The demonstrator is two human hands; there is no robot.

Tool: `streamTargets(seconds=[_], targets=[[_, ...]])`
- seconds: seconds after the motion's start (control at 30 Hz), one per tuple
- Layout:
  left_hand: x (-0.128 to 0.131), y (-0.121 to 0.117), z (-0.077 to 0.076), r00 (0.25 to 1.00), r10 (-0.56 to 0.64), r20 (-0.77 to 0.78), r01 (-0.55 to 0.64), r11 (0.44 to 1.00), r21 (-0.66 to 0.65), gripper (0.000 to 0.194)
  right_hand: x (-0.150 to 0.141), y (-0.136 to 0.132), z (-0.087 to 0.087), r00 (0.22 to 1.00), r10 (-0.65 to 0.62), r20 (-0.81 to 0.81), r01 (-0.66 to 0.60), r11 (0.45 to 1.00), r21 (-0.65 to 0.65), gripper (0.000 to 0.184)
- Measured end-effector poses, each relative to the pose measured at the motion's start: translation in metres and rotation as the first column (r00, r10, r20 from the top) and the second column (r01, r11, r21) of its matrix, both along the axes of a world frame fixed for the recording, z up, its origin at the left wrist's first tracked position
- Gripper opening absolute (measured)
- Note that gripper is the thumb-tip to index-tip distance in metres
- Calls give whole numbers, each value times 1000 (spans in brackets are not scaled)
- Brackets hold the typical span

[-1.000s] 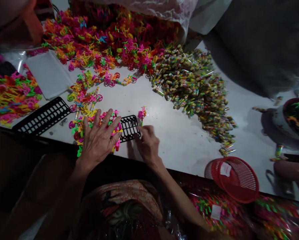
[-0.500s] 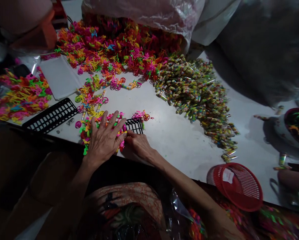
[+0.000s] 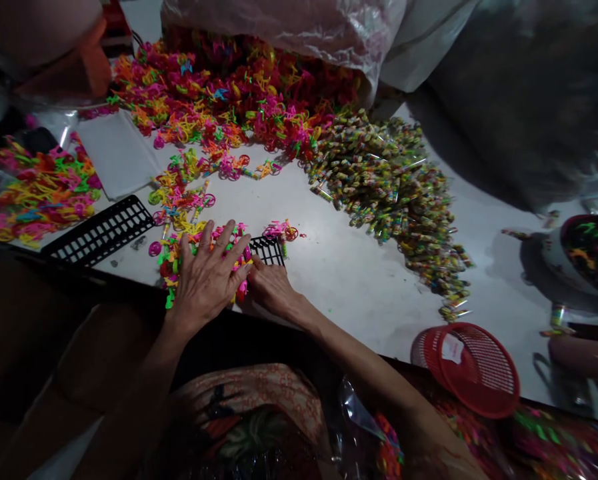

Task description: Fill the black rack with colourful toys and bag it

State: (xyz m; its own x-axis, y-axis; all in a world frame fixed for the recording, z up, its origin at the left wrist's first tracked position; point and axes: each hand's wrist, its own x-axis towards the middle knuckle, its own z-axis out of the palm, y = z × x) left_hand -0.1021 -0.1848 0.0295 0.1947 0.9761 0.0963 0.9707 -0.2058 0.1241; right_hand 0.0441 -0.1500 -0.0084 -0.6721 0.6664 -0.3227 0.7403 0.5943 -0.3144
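Observation:
My left hand (image 3: 206, 273) lies with its fingers spread on a heap of small bright plastic pieces (image 3: 170, 283) near the table's front edge. Under and beside these pieces shows one end of a black slotted tray (image 3: 267, 252). My right hand (image 3: 273, 283) is curled at the near side of that tray, thumb side close to the left thumb. Its fingertips are hidden, so what they grip cannot be made out. A few pink and red plastic pieces (image 3: 281, 231) lie just beyond the tray.
Another black slotted tray (image 3: 101, 232) lies at left. Mixed plastic pieces (image 3: 219, 100) are heaped at the back, with a pile of small filled tubes (image 3: 383, 177) to their right. A red basket (image 3: 479, 373) stands at the front edge. At far right is another person's hand (image 3: 581, 357).
Both hands keep nearly the same place and pose over the pieces and tray. The whole view has shifted very slightly.

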Motion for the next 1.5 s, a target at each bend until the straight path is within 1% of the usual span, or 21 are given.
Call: streamTargets(seconds=[0.13,0.2,0.27,0.33,0.43,0.53,0.63,0.77,0.83,0.9,0.97,1.07,1.2,1.3,1.37,1.5], targets=[[2,-2,1,1000,-4,3,4,1000,-12,50,2,-3,-1,996,-90,-2,90,995,-33,31],[3,-2,1,1000,-8,3,8,1000,-14,50,5,-3,-3,988,-154,-26,152,986,-63,28],[4,-3,1,1000,-14,5,14,1000,-11,50,10,-2,-3,976,-201,-83,192,976,-108,20],[4,-3,2,1000,-19,10,19,1000,-5,50,16,-2,-3,965,-211,-157,190,972,-140,17],[4,-3,2,1000,-18,11,18,1000,-6,50,21,-5,-2,964,-177,-198,158,982,-105,21],[5,-3,3,1000,-17,2,17,1000,-13,49,19,-10,-4,984,-123,-132,122,992,-12,22],[5,-3,3,1000,-22,-12,22,1000,-15,49,16,-15,-11,993,-37,-110,46,996,80,22],[4,-2,1,999,-25,-27,25,1000,-1,50,18,-19,-26,973,80,-215,-39,982,186,23],[3,-2,0,999,-26,-27,26,1000,6,50,20,-21,-31,957,110,-267,-47,972,231,23],[3,-2,0,999,-25,-23,25,1000,6,50,20,-22,-33,953,113,-283,-42,968,247,23],[4,-2,0,1000,-22,-18,22,1000,-4,50,19,-21,-30,965,87,-246,-31,975,222,22],[4,-3,2,1000,-20,-7,20,1000,-9,50,16,-17,-17,990,36,-136,-16,989,144,22],[5,-3,3,1000,-19,10,19,1000,0,50,13,-8,0,998,42,-42,-40,998,45,27],[5,-3,2,1000,-11,8,11,1000,-1,49,11,-5,5,998,47,-28,-48,999,-6,29],[5,-3,2,1000,-13,3,13,1000,1,49,9,-6,5,1000,-1,-31,0,1000,-27,31],[5,-4,2,999,-32,-2,32,999,-4,48,3,-10,1,988,-151,-21,149,987,-55,32]])
